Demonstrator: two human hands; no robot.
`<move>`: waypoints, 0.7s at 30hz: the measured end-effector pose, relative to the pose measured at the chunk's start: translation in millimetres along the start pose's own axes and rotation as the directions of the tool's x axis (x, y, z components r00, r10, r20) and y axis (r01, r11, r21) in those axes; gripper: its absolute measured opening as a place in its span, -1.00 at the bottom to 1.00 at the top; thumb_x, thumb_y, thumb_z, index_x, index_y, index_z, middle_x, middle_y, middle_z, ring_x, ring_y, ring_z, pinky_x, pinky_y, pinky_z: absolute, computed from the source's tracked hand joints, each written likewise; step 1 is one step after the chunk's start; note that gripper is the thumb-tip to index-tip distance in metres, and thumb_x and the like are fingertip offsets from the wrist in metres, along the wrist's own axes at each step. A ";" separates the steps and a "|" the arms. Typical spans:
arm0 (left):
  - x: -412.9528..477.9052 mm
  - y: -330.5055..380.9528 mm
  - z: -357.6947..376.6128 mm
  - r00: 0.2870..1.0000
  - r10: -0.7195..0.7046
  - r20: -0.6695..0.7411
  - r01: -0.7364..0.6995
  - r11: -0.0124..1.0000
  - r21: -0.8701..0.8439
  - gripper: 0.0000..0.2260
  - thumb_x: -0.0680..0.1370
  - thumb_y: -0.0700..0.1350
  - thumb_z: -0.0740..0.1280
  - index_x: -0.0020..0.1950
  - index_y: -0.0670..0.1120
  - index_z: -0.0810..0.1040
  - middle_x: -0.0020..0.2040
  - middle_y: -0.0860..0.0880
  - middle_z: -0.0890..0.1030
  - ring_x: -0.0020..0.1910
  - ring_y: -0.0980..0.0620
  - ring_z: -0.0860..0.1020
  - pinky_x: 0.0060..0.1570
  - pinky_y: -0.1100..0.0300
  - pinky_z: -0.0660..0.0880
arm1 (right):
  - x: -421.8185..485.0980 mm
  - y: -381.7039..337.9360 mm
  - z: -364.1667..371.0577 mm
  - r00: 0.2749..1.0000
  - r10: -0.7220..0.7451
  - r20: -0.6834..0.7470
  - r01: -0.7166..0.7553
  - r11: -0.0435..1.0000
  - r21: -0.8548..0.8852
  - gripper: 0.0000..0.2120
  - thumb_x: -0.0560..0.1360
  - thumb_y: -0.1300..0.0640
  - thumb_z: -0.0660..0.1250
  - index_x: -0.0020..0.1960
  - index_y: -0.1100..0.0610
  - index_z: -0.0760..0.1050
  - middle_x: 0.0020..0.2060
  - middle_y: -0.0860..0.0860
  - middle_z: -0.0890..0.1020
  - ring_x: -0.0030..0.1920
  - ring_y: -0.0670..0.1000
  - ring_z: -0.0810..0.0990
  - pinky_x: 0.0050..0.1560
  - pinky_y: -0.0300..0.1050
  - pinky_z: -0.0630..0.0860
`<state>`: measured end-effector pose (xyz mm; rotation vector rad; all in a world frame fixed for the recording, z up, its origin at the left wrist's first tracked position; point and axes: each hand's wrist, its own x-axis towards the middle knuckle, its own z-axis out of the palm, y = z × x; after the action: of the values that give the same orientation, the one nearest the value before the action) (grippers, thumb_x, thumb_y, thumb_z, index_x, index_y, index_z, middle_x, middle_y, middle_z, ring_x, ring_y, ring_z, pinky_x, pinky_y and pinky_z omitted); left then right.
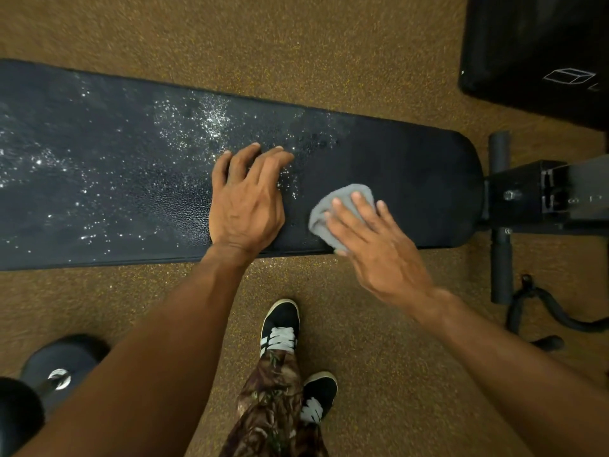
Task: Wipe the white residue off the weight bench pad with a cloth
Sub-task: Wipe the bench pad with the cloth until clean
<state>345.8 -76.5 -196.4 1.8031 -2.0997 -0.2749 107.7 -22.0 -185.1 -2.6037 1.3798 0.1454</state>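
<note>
Wiping looks barely a third done: white residue [214, 120] speckles the bench pad [412, 159] except its right end, where the right hand [372, 239] presses a grey cloth [342, 196] flat-fingered and the left hand [247, 206] rests spread, empty, beside it.

Bench pad [412, 173]: the stretch right of the cloth [346, 192] is bare, a free sweep to the rounded end. Past that end the frame bracket [524, 192] and crossbar [501, 265] block travel. The left hand [247, 209] lies mid-pad just beside the cloth and blocks a straight pass left; there is a free lane along the far edge beyond its fingertips. Left of it the pad is unobstructed and speckled with white residue [204, 123]. The floor [296, 37] behind is free. A black padded block [534, 51] sits top right, apart from the pad. Near side: shoes [280, 321], dumbbell [59, 361], cable [557, 311] by the crossbar.
</note>
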 end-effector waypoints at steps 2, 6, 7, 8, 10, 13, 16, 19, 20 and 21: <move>0.3 0.1 -0.2 1.000 -0.011 0.016 0.011 1.000 0.004 -0.66 0.61 -0.17 0.12 0.37 0.00 0.44 0.37 0.05 0.56 0.43 -0.11 0.40 0.44 -0.18 0.24 | 13.8 -1.3 -6.2 0.983 0.181 0.008 -0.181 0.983 0.030 -0.46 0.67 -0.01 0.03 0.61 0.09 0.09 0.61 0.06 0.13 0.61 0.22 0.01 0.54 0.31 0.11; 0.6 -0.3 0.6 1.000 -0.025 0.012 0.025 1.000 0.008 -0.67 0.62 -0.11 0.13 0.36 0.01 0.47 0.36 0.07 0.57 0.43 -0.09 0.41 0.43 -0.15 0.25 | 51.5 -41.9 -12.1 0.951 0.310 0.000 -0.298 0.913 0.278 -0.42 0.66 -0.11 -0.07 0.60 0.14 0.15 0.60 0.09 0.17 0.61 0.25 -0.04 0.57 0.29 -0.03; 0.8 -0.5 0.4 0.999 -0.031 0.020 0.031 1.000 0.000 -0.67 0.63 -0.09 0.11 0.36 0.01 0.47 0.36 0.07 0.57 0.43 -0.09 0.41 0.43 -0.14 0.25 | 50.4 -50.3 -9.6 0.971 0.238 -0.020 -0.223 0.933 0.284 -0.44 0.66 -0.09 -0.03 0.58 0.16 0.19 0.59 0.10 0.22 0.61 0.25 0.00 0.57 0.28 0.00; 0.7 -0.5 0.3 0.999 -0.033 0.027 0.033 0.999 -0.005 -0.67 0.63 -0.08 0.10 0.36 0.01 0.46 0.35 0.06 0.58 0.43 -0.10 0.41 0.43 -0.14 0.25 | 43.4 -54.4 -5.4 0.990 0.137 -0.033 -0.125 0.961 0.246 -0.46 0.66 -0.06 0.00 0.57 0.17 0.23 0.57 0.10 0.25 0.60 0.24 0.04 0.57 0.27 0.03; 0.1 -0.7 0.5 0.999 -0.027 0.026 0.027 1.000 -0.012 -0.69 0.65 -0.13 0.11 0.36 0.01 0.45 0.34 0.05 0.59 0.43 -0.11 0.42 0.43 -0.16 0.25 | 19.9 -49.7 -1.5 0.999 -0.043 -0.007 0.044 0.988 0.151 -0.48 0.64 0.03 0.04 0.57 0.14 0.23 0.57 0.09 0.26 0.60 0.20 0.06 0.58 0.22 0.03; -0.3 -1.2 0.7 0.999 -0.040 0.006 0.040 0.998 -0.038 -0.70 0.66 -0.16 0.13 0.37 -0.01 0.45 0.31 0.04 0.61 0.42 -0.12 0.43 0.44 -0.17 0.25 | -6.4 -23.1 -1.7 0.995 -0.101 0.005 0.100 0.992 0.070 -0.42 0.56 0.14 0.03 0.58 0.09 0.17 0.58 0.05 0.23 0.61 0.18 0.05 0.59 0.19 -0.02; 0.1 -0.2 0.3 0.999 -0.046 0.012 0.046 0.998 -0.034 -0.70 0.65 -0.16 0.13 0.36 0.00 0.44 0.31 0.04 0.61 0.42 -0.13 0.43 0.44 -0.17 0.24 | 4.4 -8.1 -5.3 0.996 0.091 0.002 -0.091 0.995 0.046 -0.45 0.60 0.15 0.05 0.59 0.13 0.16 0.59 0.07 0.20 0.60 0.24 0.05 0.58 0.20 0.01; 0.2 1.3 0.1 0.999 -0.046 0.008 0.046 0.998 -0.035 -0.70 0.65 -0.15 0.11 0.36 0.01 0.43 0.29 0.03 0.62 0.41 -0.13 0.43 0.43 -0.17 0.25 | 36.3 -27.6 -8.7 0.969 0.246 0.003 -0.242 0.952 0.188 -0.47 0.68 -0.03 0.04 0.59 0.17 0.16 0.60 0.09 0.18 0.60 0.27 0.00 0.57 0.23 0.03; 0.2 1.2 0.3 0.999 -0.045 0.006 0.045 0.998 -0.034 -0.70 0.65 -0.15 0.11 0.36 0.01 0.43 0.29 0.03 0.62 0.41 -0.13 0.43 0.43 -0.17 0.25 | 43.0 -36.8 -8.6 0.966 0.258 0.002 -0.252 0.941 0.226 -0.45 0.68 -0.06 0.01 0.58 0.19 0.17 0.59 0.09 0.19 0.60 0.27 -0.01 0.57 0.22 0.01; 0.0 0.4 0.6 0.999 -0.045 0.006 0.045 0.998 -0.031 -0.70 0.65 -0.15 0.11 0.36 0.01 0.42 0.29 0.03 0.62 0.41 -0.12 0.43 0.43 -0.16 0.25 | 44.6 -44.4 -7.6 0.969 0.248 -0.009 -0.238 0.941 0.241 -0.45 0.68 -0.08 0.00 0.57 0.20 0.20 0.58 0.10 0.22 0.60 0.27 0.01 0.57 0.22 0.02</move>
<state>345.2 -76.5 -196.8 1.8352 -2.0488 -0.3228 169.4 -35.3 -180.1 -2.2482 1.6201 -0.0367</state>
